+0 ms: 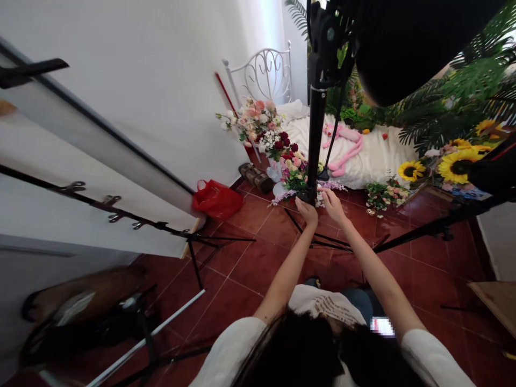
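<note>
A black light stand [316,134] rises upright in front of me, with a large dark lamp head [403,48] at its top right. My left hand [307,212] is wrapped at the stand's dark collar, low on the pole. Just right of the pole, my right hand [332,205] has its fingers apart beside the collar; whether its fingertips touch the stand is unclear. Thin black legs [330,243] spread over the floor below. A black cable [337,129] hangs along the pole.
Behind the stand are a bed with a white cover [379,161], a pink plush toy [342,141] and flower bunches [258,119]. Sunflowers [459,164] and a slanting black pole [427,228] are at right. A red bag [217,200] and backdrop stand [193,252] lie left.
</note>
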Tool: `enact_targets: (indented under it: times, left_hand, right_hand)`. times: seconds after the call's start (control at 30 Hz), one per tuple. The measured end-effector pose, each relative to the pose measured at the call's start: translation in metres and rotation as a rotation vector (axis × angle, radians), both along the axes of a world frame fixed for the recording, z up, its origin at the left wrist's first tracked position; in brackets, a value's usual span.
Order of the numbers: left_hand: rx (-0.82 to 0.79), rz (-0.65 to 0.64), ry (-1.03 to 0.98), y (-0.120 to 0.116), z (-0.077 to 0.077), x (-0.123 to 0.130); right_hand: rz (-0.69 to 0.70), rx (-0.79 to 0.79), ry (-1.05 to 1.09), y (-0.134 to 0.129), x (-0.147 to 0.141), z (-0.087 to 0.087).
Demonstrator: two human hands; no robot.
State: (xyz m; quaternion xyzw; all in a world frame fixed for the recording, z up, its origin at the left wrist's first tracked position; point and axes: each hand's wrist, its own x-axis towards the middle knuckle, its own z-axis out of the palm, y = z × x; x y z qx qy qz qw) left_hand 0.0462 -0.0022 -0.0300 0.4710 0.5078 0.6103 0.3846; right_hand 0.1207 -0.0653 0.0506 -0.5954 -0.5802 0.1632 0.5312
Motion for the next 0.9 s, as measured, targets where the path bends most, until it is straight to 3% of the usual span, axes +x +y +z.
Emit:
enact_targets:
  times: [0.17,0.37,0.6,0.9]
  left_hand:
    - [-0.042,0.007,0.024,-0.001,0.002,-0.003]
    - [0.042,-0.004,0.023,0.000,0.002,-0.004]
    - [0.077,-0.013,0.023,0.000,0.005,-0.005]
    - [0.110,-0.042,0.070,-0.003,0.010,-0.010]
  right_hand:
    - [0.098,-0.073,-0.157,0.020,0.002,-0.010]
    - [0.050,-0.170,-0.287,0.038,0.006,-0.012]
    - [-0.023,-0.240,-0.110,0.046,0.008,-0.012]
    - [-0.064,-0.389,0.209,0.069,0.003,-0.029]
